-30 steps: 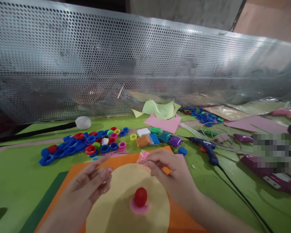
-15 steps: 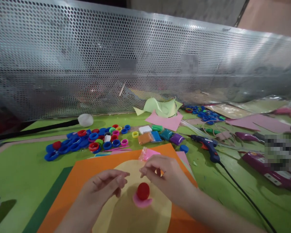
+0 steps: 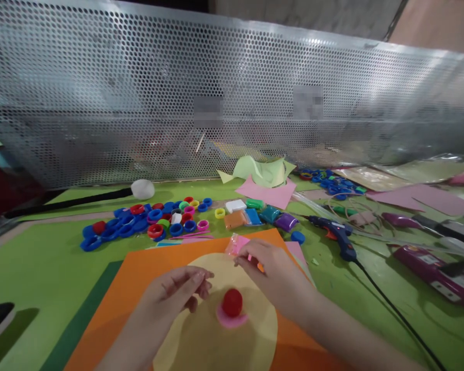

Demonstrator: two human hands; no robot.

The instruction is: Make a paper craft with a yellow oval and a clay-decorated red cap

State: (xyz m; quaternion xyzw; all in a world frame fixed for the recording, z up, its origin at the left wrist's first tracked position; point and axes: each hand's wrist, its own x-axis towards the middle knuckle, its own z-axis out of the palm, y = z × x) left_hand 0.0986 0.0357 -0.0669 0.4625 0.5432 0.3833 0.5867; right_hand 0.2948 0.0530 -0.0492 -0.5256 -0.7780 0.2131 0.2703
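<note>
My left hand (image 3: 178, 296) hovers over the left side of a pale yellow paper circle (image 3: 216, 345). Its thumb and fingertips are pinched together; anything between them is too small to make out. On the circle's other side my right hand (image 3: 268, 268) has thumb and forefinger closed too, just in front of a small pink packet (image 3: 235, 242). Whether it touches that packet I cannot tell. Between and below the hands, a red bottle cap (image 3: 232, 302) sits on a curved pink piece (image 3: 232, 323) on the circle. Orange paper (image 3: 116, 304) lies beneath.
Behind the paper are blue and coloured bottle caps (image 3: 127, 224) and small clay packets (image 3: 235, 219). A glue gun (image 3: 342, 239) with its cord lies right, near a purple tool (image 3: 429, 268). A perforated metal panel (image 3: 158, 103) borders the green table (image 3: 54, 257).
My right hand has drawn slightly up and away from my left hand, widening the gap between them. The whole view has shifted a little. The red cap stays on the pink piece.
</note>
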